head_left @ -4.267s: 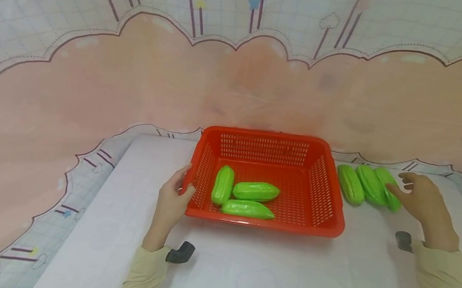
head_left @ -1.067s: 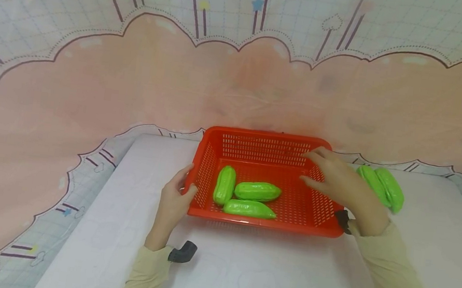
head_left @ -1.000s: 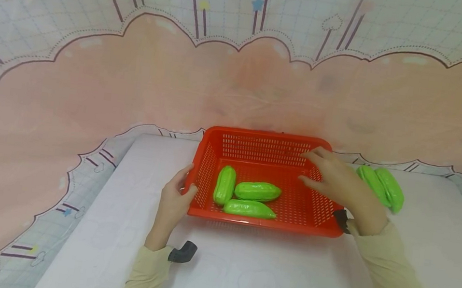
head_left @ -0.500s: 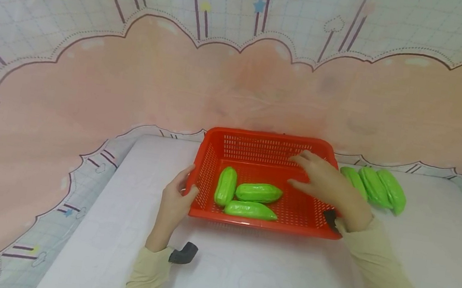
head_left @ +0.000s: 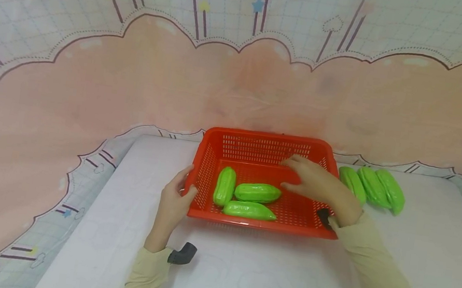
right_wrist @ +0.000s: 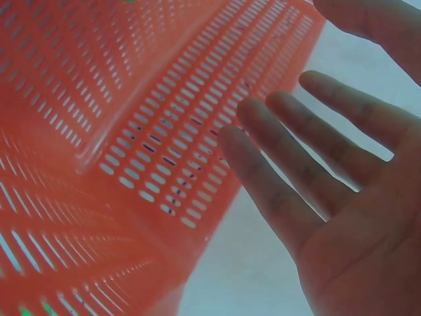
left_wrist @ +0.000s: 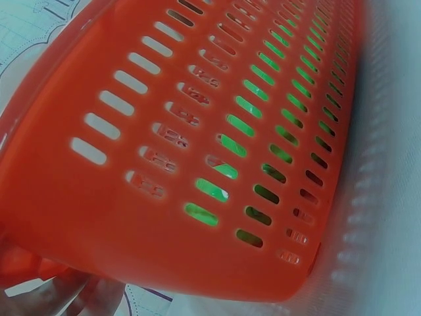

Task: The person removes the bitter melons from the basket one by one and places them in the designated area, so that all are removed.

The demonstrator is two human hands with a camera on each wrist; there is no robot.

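Observation:
A red slotted plastic basket [head_left: 268, 225] sits on the white table with three bright green, ribbed, elongated fruits [head_left: 257, 193] grouped at its left. My left hand [head_left: 174, 200] grips the basket's left rim, thumb on the near side; the left wrist view shows its fingers [left_wrist: 72, 296] below the slotted wall. Over the right half of the basket hovers my right hand [head_left: 311, 179], with nothing in its grasp. Its fingers [right_wrist: 283, 131] are straight and spread in the right wrist view. They point left, close to the tip of the middle green fruit.
Three more green fruits [head_left: 376, 187] lie side by side on the table [head_left: 432, 248] just right of the basket, the nearest partly hidden by the right hand and forearm. A patterned cloth backdrop [head_left: 239, 82] rises behind the table.
My right hand has moved from beside the right-hand fruits to over the basket, and has drifted further left in the last second. The left hand keeps its grip; the fruits lie as before.

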